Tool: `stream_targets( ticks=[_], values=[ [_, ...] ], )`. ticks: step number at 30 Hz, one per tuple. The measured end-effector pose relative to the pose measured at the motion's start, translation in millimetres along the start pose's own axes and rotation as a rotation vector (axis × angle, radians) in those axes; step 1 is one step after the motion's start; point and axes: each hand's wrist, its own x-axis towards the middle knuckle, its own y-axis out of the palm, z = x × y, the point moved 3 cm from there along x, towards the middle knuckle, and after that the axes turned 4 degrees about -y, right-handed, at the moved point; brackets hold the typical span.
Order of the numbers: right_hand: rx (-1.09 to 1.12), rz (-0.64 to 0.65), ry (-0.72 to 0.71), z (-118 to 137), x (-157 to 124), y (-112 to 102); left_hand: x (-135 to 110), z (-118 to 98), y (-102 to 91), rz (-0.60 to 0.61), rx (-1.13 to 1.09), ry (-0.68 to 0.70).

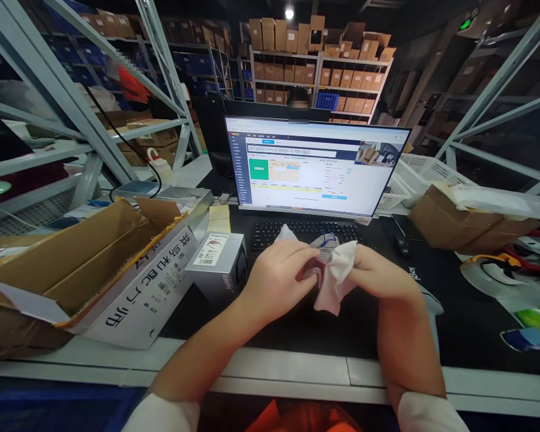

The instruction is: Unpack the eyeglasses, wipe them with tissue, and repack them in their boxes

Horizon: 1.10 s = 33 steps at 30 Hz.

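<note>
Both hands meet above the black desk mat, in front of the keyboard. My right hand [380, 270] is closed on a thin white cloth [337, 279] with a zigzag edge, which hangs down between the hands. My left hand [279, 273] is closed, its fingers curled round a small item mostly hidden by the hand and the cloth. Just beyond the fingers shows a thin blue loop [327, 239]; what it belongs to I cannot make out. Left of my left hand stands a grey product box [213, 273] with a white label on top.
An open cardboard carton [130, 300] lies at the left. Behind the hands are a keyboard [270, 231] and a lit monitor [315, 174]. To the right are a mouse [401, 243], a brown carton [468, 225] and a tape dispenser [490, 273]. Metal frame bars rise on both sides.
</note>
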Motion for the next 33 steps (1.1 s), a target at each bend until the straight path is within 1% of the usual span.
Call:
stream_targets(
  ticks=[3, 5, 8, 11, 12, 13, 15, 18, 21, 22, 24, 27, 29, 31, 33],
  values=[
    [0.082, 0.026, 0.037, -8.3, -3.5, -8.5, 1.1, 4.2, -3.1, -0.015, 0.000, -0.011],
    [0.114, -0.031, 0.068, -7.3, -2.9, -6.7, -0.6, 4.0, -0.4, -0.018, 0.017, -0.008],
    [0.098, -0.233, 0.077, 2.9, 3.1, 7.1, -4.9, 0.9, 8.7, -0.035, 0.047, -0.001],
    [-0.053, -0.462, 0.077, 12.3, 10.7, 22.3, -8.1, -0.9, 15.4, -0.083, 0.071, 0.024],
    [-0.098, -0.508, 0.066, 13.8, 12.4, 24.8, -8.3, -0.1, 15.5, -0.099, 0.074, 0.021],
    [-0.119, -0.526, 0.050, 14.0, 13.5, 25.5, -8.0, 1.5, 14.4, -0.113, 0.074, 0.009],
    [-0.076, -0.477, 0.039, 10.2, 13.2, 21.3, -6.1, 6.2, 9.6, -0.116, 0.070, -0.035],
    [0.051, -0.341, 0.067, 0.1, 7.0, 6.4, -2.7, 12.5, 0.7, -0.114, 0.071, -0.110],
    [0.104, -0.261, 0.061, -3.7, 1.5, -2.5, -1.8, 11.1, -1.2, -0.124, 0.086, -0.078],
    [0.105, -0.254, 0.055, -2.9, 1.1, -1.8, -2.4, 9.1, 0.2, -0.128, 0.094, -0.052],
    [0.062, -0.280, 0.040, 1.4, 2.4, 4.0, -4.1, 4.3, 5.3, -0.123, 0.099, -0.014],
    [-0.105, -0.337, -0.008, 11.4, 6.2, 16.4, -6.6, -2.1, 12.4, -0.101, 0.082, 0.014],
    [-0.221, -0.345, -0.040, 15.9, 6.7, 20.0, -6.6, -4.1, 13.1, -0.088, 0.065, 0.026],
    [-0.258, -0.327, -0.056, 15.8, 3.9, 16.6, -5.0, -2.6, 9.7, -0.075, 0.041, 0.021],
    [-0.201, -0.290, -0.043, 11.2, -1.0, 7.9, -2.8, 2.2, 3.3, -0.084, 0.029, -0.006]
  ],
)
